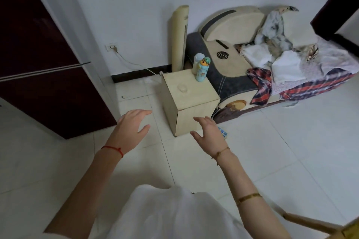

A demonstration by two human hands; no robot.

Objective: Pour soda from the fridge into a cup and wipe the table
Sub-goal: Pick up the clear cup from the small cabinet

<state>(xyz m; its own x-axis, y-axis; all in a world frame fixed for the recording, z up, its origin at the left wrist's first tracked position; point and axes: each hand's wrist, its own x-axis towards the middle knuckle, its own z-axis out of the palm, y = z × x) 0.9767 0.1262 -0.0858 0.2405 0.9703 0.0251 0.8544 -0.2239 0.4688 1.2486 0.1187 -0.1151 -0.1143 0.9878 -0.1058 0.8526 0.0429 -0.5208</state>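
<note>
Both hands reach forward over the white tiled floor with fingers spread and relaxed, grasping nothing. Her left hand (132,124) wears a red string at the wrist; the right hand (208,132) wears a thin gold bracelet. Just beyond them stands a small pale wooden table (194,110), boxy in shape. On its top sits a small clear cup (182,88) near the middle, and a light-blue cartoon bottle (202,71) at the far right corner. At far left stands the dark red fridge (44,75), doors closed. A low sofa (242,68) heaped with cloths lies behind the table.
</note>
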